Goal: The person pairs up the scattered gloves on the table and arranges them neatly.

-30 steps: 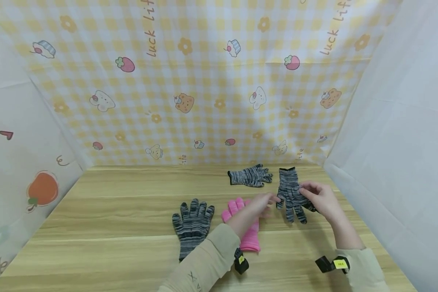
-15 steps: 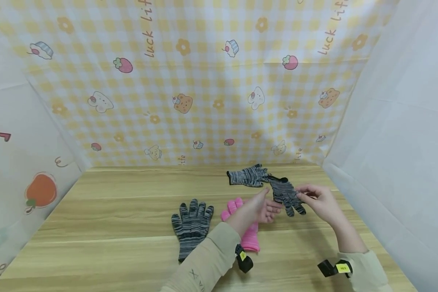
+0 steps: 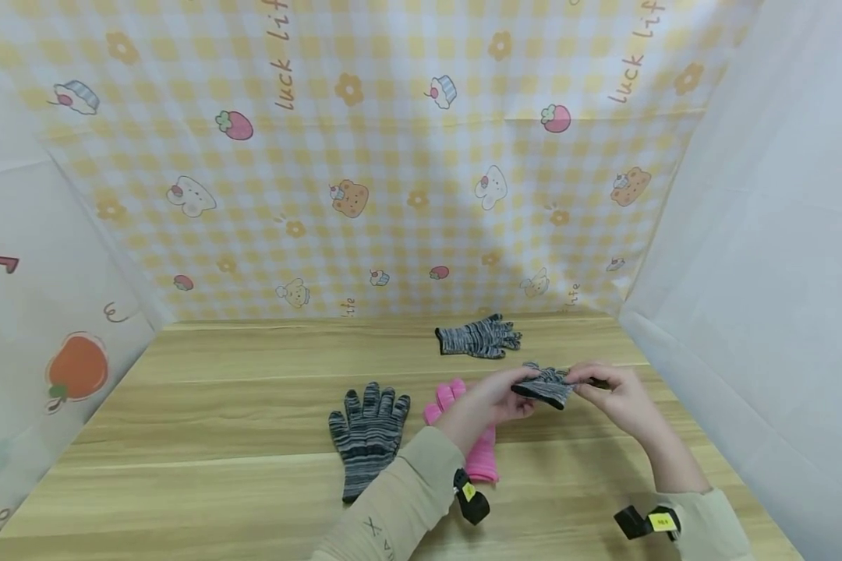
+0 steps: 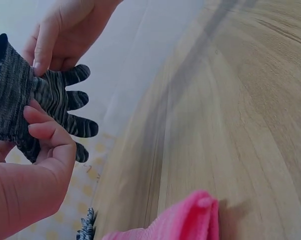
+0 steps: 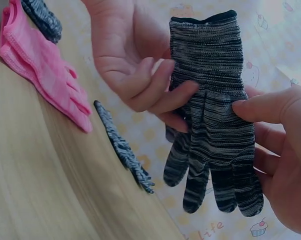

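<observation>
One stripy gray glove (image 3: 549,386) is up over the tabletop (image 3: 238,389), toward its back right corner. The left hand (image 3: 500,396) and right hand (image 3: 616,393) both pinch it. This looks like the straightening step; next probably needs a gentle grip.

Seemingly some room above pink glove (image 3: 482,458)

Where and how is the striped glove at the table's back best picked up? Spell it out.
Probably pinch the striped glove at its cuff, coming from the left: it lies on the table with that straight, black-edged end facing left and uncovered.
</observation>
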`<state>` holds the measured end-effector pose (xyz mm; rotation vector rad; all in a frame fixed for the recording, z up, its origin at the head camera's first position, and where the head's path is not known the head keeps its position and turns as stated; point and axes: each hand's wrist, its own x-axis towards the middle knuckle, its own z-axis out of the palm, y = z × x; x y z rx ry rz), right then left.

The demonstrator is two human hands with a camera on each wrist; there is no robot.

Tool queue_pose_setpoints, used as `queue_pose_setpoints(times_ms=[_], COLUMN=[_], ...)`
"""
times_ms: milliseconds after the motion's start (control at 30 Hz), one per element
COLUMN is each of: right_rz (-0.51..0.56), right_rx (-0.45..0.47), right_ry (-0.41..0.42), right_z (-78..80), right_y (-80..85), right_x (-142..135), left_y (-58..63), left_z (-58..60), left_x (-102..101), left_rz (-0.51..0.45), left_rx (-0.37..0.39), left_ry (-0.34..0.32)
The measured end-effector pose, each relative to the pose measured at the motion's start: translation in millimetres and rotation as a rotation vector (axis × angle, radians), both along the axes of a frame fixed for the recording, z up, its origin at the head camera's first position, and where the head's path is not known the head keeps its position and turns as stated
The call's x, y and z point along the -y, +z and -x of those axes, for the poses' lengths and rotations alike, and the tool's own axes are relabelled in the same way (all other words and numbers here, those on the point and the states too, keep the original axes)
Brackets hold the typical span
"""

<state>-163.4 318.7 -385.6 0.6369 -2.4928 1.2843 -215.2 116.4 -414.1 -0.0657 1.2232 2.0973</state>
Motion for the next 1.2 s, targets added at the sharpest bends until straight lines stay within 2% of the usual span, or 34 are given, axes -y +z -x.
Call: queue_pose_setpoints(times_ms=[133,333,533,667,767,933,1100,1200], right_rz=[-0.013,0.005,0.05,0.015,0.013,0.078,0.122,0.155], right_rx=[-0.014,0.015,0.117,0.23,0.353,0.531,0.624,0.648], right_ry=[-0.033,-0.149,-0.279,-0.351,-0.34,-0.237,-0.184,-0.148], right_z=[-0.6,-0.5,-2.0,-3.3,-4.1,-4.9,-3.4,-2.6], right_y=[-3.4,-7.8,-9.9,-9.3,-8.9,-13.1,-17.3,-18.4], right_x=[-0.4,-0.5,-1.3,-1.3,-1.2,-3.8,-6.8,-7.6], left_y=[-1.1,-1.1,3.4,4.7,4.9,4.4,3.7,3.7], left_z=[-0.7,-1.3,-4.1,-6.6,-8.4,-10.8,-11.1,-11.2], left_x=[-1.8,-2.6,-2.5,-4.3,-5.2,-5.3,-4.9,-4.5], left_rz=[-0.001,0.012,0.06,0.07,0.068,0.087,0.099,0.113], left_rx=[-0.032,-0.105,-0.189,-0.231,-0.25,-0.287,-0.309,-0.314], left_ry=[0.024,0.051,0.048,0.07,0.09,0.101,0.101,0.1])
